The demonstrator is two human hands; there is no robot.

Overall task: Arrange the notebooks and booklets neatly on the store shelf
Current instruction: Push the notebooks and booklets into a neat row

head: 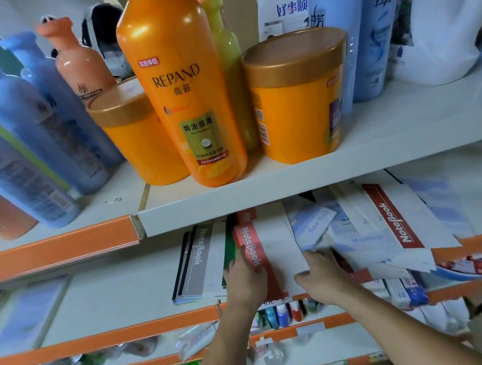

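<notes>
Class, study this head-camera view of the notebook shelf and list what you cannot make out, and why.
Head view throughout.
Far ends of the notebooks: hidden behind the upper shelf's front edge.
What the right hand holds: its fingers slip among the blue booklets.
The blue booklets' titles: blurred.
The goods on the lower shelves: blurred and small.
The orange bottle: cap cut off by the top edge.

On my feed I count 2 hands, the left hand and the right hand, 3 red-banded notebooks, 1 grey-banded notebook, 2 orange tubs with brown lids, 1 orange REPAND bottle and 2 white jugs.
</notes>
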